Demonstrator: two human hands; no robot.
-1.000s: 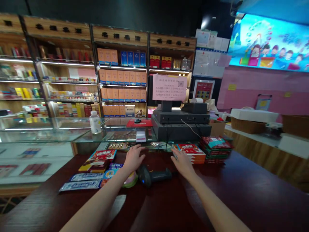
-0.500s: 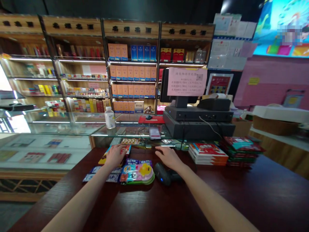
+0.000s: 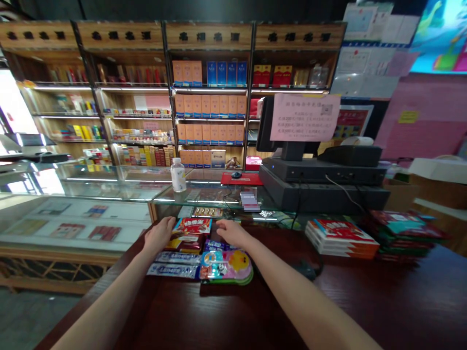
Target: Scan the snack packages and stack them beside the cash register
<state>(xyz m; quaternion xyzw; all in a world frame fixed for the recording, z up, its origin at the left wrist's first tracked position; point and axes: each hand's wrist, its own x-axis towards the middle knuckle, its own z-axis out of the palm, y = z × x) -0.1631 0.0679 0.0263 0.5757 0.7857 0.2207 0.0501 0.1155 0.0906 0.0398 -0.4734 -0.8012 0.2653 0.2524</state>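
My left hand [image 3: 159,237] is at the left edge of a red snack packet [image 3: 193,225], its fingers stretched forward. My right hand [image 3: 233,234] is on the other side, fingertips pointing left near the packet's right edge; neither hand visibly grips anything. A yellow-and-brown packet [image 3: 186,243] overlaps the red one. Nearer me are blue-and-white stick packs [image 3: 175,270] and a colourful packet with a yellow duck [image 3: 228,266]. Purple packets [image 3: 215,245] peek out behind the duck packet. My right forearm hides most of the black barcode scanner [image 3: 307,270].
White-and-red packets [image 3: 341,237] and dark red packets [image 3: 404,233] are stacked at the right. Behind them stands a till with a monitor [image 3: 266,124]. A bottle [image 3: 178,176] and a mouse [image 3: 236,175] rest on the glass counter [image 3: 204,193]. Stocked shelves line the back wall.
My left hand has moved off the top of the red packet to its left edge. My right hand has come left, closer to the packets. The view has turned slightly left.
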